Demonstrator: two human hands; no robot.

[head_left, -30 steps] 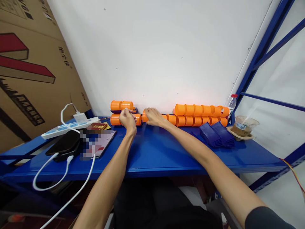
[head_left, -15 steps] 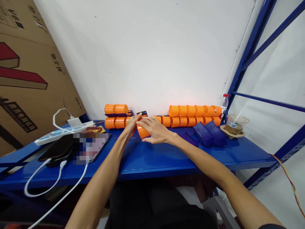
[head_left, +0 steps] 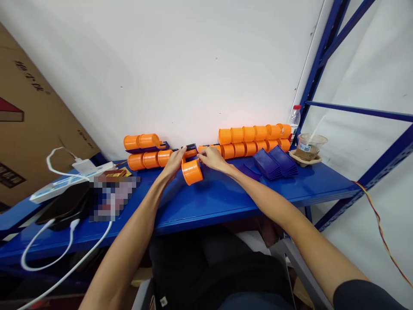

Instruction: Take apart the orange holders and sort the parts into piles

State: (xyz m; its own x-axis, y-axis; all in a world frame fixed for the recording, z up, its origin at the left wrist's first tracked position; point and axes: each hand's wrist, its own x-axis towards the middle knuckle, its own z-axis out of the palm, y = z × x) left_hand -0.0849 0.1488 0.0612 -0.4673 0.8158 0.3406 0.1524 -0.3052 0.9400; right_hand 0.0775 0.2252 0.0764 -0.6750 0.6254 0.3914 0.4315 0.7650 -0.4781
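Note:
An orange plastic cup point(head_left: 192, 171) lies on its side near the middle of the blue shelf point(head_left: 226, 202), bottom toward me. My left hand point(head_left: 173, 162) touches its left side with curled fingers. My right hand point(head_left: 211, 157) pinches at the cup's far rim, beside a small dark piece point(head_left: 191, 147). Behind them, rows of orange cups lie along the wall: a short group at the left point(head_left: 146, 150) and a longer double row at the right point(head_left: 254, 140).
A stack of dark blue folded pieces point(head_left: 274, 161) lies right of my hands. A water bottle point(head_left: 294, 118) and an iced drink cup point(head_left: 309, 148) stand at the far right. A power strip point(head_left: 71, 178), white cables, a phone point(head_left: 63, 204) and cardboard boxes occupy the left.
A single orange cup has been pulled off the row by the wall toward me. Both hands came forward with it, and the view has swung down and right.

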